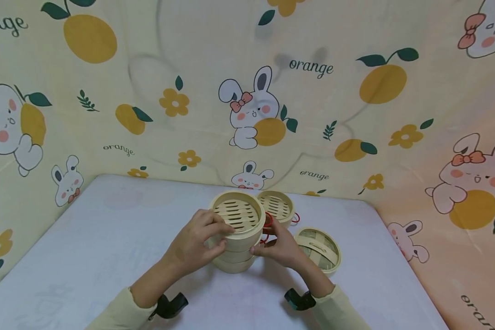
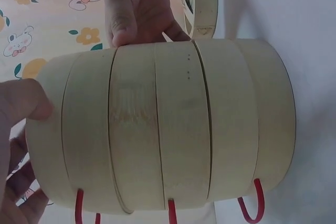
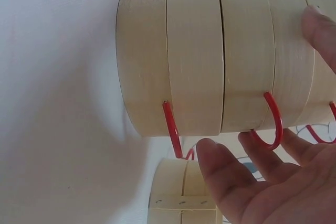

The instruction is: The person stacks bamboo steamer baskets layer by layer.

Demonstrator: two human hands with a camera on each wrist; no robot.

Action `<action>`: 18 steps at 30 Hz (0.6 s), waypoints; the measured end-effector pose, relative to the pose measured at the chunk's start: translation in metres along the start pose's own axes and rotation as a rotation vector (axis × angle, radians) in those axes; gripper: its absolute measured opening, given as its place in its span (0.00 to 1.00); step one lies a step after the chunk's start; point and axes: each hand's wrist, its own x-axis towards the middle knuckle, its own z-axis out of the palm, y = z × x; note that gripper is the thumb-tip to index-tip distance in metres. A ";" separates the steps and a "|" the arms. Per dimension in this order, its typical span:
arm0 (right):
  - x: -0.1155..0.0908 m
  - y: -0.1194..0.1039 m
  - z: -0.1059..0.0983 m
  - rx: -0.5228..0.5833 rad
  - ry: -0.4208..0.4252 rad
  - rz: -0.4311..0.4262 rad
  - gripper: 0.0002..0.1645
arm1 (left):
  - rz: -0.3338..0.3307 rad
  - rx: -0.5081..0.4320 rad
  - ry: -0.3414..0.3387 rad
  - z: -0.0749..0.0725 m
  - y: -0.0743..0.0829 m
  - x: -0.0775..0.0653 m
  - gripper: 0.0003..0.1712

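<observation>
Three round bamboo steamer baskets stand stacked on the table, the top basket (image 1: 247, 236) showing its slatted base. My left hand (image 1: 200, 236) holds that top basket from the left, fingers over the rim and thumb on the outer wall. At the stack's right side, my right hand (image 1: 282, 245) holds the middle basket (image 2: 134, 124), its thumb on the wall just below the seam and its fingers round the far side near a red loop (image 3: 275, 124). Below sits the bottom basket (image 3: 168, 51), which neither hand touches. The walls line up closely.
Another slatted steamer basket (image 1: 288, 220) with a red loop stands behind the stack, to the right. A woven bamboo lid (image 1: 330, 256) with a strap handle lies beyond my right hand. The white table (image 1: 119, 229) meets a rabbit-and-orange printed cloth (image 1: 189, 59) behind.
</observation>
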 end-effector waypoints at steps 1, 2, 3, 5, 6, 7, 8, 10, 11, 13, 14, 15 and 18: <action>0.000 0.001 0.000 0.000 0.003 0.001 0.56 | 0.004 0.001 -0.002 0.000 0.000 0.000 0.15; 0.000 0.001 0.000 0.001 0.007 0.003 0.56 | 0.007 0.001 -0.004 -0.001 -0.001 0.000 0.15; 0.000 0.001 0.000 0.001 0.011 0.005 0.56 | 0.013 -0.003 -0.003 -0.001 -0.001 0.000 0.15; -0.001 0.001 0.000 -0.002 0.023 0.007 0.55 | 0.015 -0.016 0.002 -0.001 -0.002 0.000 0.16; -0.002 0.001 0.000 -0.004 0.028 0.008 0.55 | 0.012 -0.021 0.005 -0.002 -0.003 0.000 0.16; -0.002 0.002 0.000 -0.011 0.029 0.000 0.55 | 0.003 -0.025 0.008 -0.002 -0.003 0.000 0.17; -0.003 0.001 -0.001 -0.016 0.036 -0.001 0.54 | -0.011 -0.030 0.012 -0.002 -0.003 0.000 0.18; -0.005 0.001 -0.001 -0.028 0.045 -0.004 0.54 | -0.055 -0.024 0.019 -0.004 -0.004 0.000 0.21; -0.005 0.000 -0.002 -0.034 0.048 -0.002 0.54 | -0.086 -0.020 0.020 -0.004 -0.004 0.000 0.23; -0.006 -0.001 -0.003 -0.050 0.052 0.000 0.53 | -0.156 -0.025 0.019 -0.006 -0.006 0.000 0.29; -0.007 -0.002 -0.004 -0.050 0.055 0.007 0.53 | -0.192 -0.030 0.018 -0.006 -0.006 0.000 0.32; -0.007 -0.002 -0.004 -0.056 0.055 0.009 0.52 | -0.224 -0.038 0.016 -0.007 -0.007 0.000 0.35; -0.008 -0.004 -0.006 -0.079 0.060 0.010 0.48 | -0.308 -0.064 0.002 -0.007 -0.010 0.000 0.41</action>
